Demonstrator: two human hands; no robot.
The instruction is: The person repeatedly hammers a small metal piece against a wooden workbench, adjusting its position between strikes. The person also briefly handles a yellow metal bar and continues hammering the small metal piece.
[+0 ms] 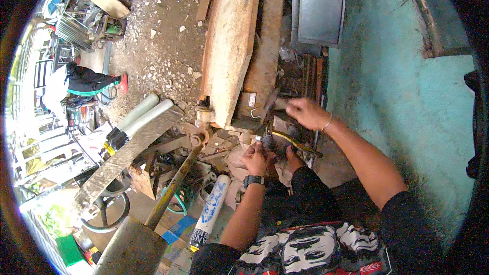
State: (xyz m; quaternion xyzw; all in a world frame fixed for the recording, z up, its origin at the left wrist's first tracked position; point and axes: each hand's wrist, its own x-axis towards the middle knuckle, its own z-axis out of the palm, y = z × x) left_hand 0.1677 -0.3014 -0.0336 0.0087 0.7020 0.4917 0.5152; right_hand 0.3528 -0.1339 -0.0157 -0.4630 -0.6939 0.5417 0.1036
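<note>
A long rust-stained metal beam [229, 46] runs away from me, its near end just beyond my hands. My left hand [254, 159], with a dark watch on the wrist, is closed in a pinch at that end, beside a short pale peg [246, 137]; what its fingertips hold is too small to make out. To the right, my right hand [307, 113] is closed round the pale handle of a hammer-like tool [280, 104], whose head is blurred. Below it a yellow-and-black curved strip [298, 143] lies close to my feet.
A turquoise wall [392, 97] stands close on my right, with a grey metal box [320, 5] ahead. At left are two white tubes [145, 112], a long yellowish pipe [173, 188] and a white cylinder [210, 209]. Another person [84, 81] bends over farther left, beyond gravel ground [158, 35].
</note>
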